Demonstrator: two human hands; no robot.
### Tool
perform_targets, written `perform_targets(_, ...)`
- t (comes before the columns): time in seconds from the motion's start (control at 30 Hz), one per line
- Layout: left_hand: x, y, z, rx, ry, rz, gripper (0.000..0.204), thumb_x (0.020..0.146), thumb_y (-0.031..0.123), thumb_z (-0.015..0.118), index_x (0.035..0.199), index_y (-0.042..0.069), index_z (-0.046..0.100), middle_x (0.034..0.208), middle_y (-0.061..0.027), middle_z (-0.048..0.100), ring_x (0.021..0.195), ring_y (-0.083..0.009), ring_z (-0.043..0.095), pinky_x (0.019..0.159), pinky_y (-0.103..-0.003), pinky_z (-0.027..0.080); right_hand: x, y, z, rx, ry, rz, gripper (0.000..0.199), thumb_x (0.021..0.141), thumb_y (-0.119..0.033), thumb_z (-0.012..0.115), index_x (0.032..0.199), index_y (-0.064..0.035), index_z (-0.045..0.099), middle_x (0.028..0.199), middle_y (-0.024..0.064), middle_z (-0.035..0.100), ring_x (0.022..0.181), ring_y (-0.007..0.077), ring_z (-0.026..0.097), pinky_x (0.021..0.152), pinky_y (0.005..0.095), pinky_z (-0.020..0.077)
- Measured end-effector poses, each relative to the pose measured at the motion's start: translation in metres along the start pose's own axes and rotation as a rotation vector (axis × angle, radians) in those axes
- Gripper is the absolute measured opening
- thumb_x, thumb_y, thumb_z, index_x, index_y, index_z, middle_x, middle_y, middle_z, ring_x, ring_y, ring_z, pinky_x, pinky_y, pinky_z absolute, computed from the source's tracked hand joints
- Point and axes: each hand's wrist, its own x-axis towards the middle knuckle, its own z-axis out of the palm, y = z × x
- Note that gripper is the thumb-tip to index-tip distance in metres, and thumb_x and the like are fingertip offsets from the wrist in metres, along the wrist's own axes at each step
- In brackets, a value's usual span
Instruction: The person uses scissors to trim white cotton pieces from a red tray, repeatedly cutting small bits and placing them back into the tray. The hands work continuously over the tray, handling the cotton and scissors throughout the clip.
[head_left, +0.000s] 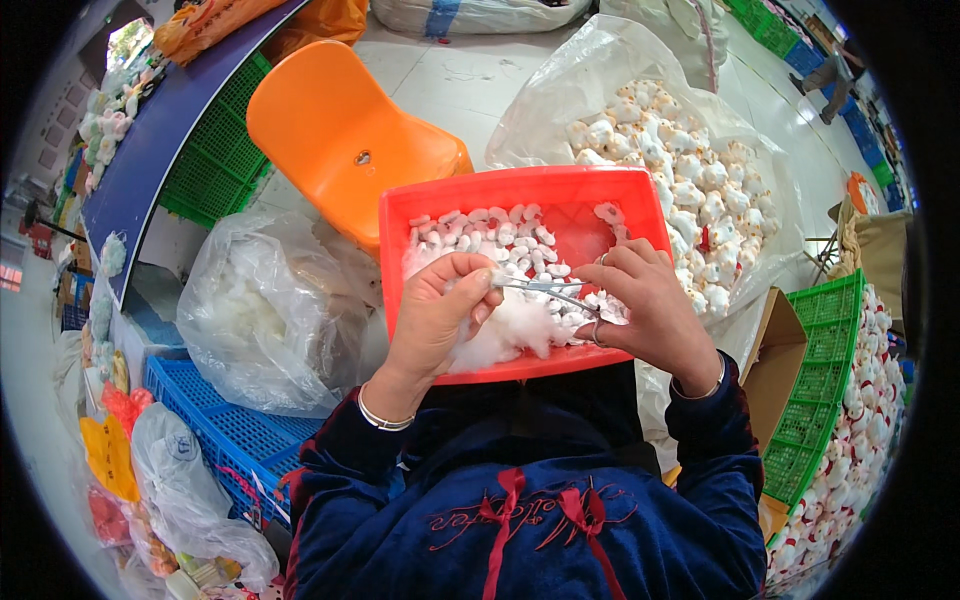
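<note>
My left hand point(435, 315) pinches a small white fabric piece point(497, 278) between thumb and fingertips. In my right hand point(650, 305) is a pair of metal forceps point(545, 288) with finger loops, its tips meeting the white piece. Both hands are above a red plastic tub point(520, 180). Inside the tub lie several small white curved pieces point(480, 232), with a tuft of fluffy white stuffing point(510, 330) at the near side. My fingers hide part of the white piece and of the forceps' handles.
Beyond the tub stands an orange chair point(330, 130). A clear bag of stuffing point(265, 310) sits at left above a blue crate point(215, 405). At right are a large bag of small white plush parts point(700, 190), a cardboard box point(780, 350) and a green crate point(820, 390).
</note>
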Motion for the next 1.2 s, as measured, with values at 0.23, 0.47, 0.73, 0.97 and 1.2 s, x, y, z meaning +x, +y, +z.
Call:
perform_targets(0.23,0.0,-0.002,0.002,0.051,0.02,0.012,0.018,0.102,0.011,0.067,0.118,0.002,0.068,0.09,-0.0066,0.071,0.07,-0.0059,0.057,0.062,-0.018,0.045,-0.008,0.002,-0.002,0.047,-0.056,0.035,0.038,0.077,-0.021,0.082,0.112,-0.0097,0.074,0.093,0.0078,0.063,0.097,0.0282,0.059,0.087,0.0417,0.0448)
perform_targets(0.47,0.002,-0.006,0.006,0.335,-0.005,0.112,0.015,0.101,0.008,0.068,0.112,-0.001,0.07,0.088,-0.0064,0.07,0.071,-0.006,0.059,0.067,-0.019,0.047,0.001,-0.009,-0.014,0.228,-0.293,0.042,0.031,0.077,-0.016,0.078,0.104,-0.0022,0.074,0.083,0.0152,0.067,0.081,0.0347,0.066,0.075,0.0434,0.0509)
perform_targets(0.73,0.002,0.006,-0.007,0.238,-0.081,0.044,0.016,0.1,0.006,0.067,0.114,-0.002,0.07,0.09,-0.0055,0.07,0.076,-0.0068,0.062,0.071,-0.021,0.05,-0.015,0.0,-0.01,0.235,-0.031,0.013,0.045,0.072,-0.021,0.085,0.111,-0.0036,0.072,0.098,0.0142,0.065,0.099,0.0355,0.062,0.087,0.0441,0.0495)
perform_targets(0.97,-0.003,0.002,0.004,0.495,-0.001,0.222,0.02,0.099,0.004,0.067,0.117,-0.003,0.069,0.096,-0.0056,0.072,0.084,-0.0079,0.065,0.075,-0.023,0.053,-0.005,-0.005,-0.004,0.142,-0.076,0.025,0.047,0.071,-0.021,0.085,0.113,-0.0039,0.072,0.099,0.013,0.064,0.101,0.0333,0.057,0.092,0.0424,0.0469)
perform_targets(1.2,-0.005,0.004,0.009,0.557,0.074,0.251,0.021,0.098,0.001,0.065,0.117,-0.003,0.07,0.096,-0.008,0.074,0.08,-0.0077,0.064,0.074,-0.022,0.052,-0.008,-0.007,-0.002,0.209,-0.137,0.047,0.033,0.078,-0.018,0.079,0.106,-0.0027,0.074,0.085,0.015,0.065,0.086,0.033,0.063,0.081,0.0435,0.0498)
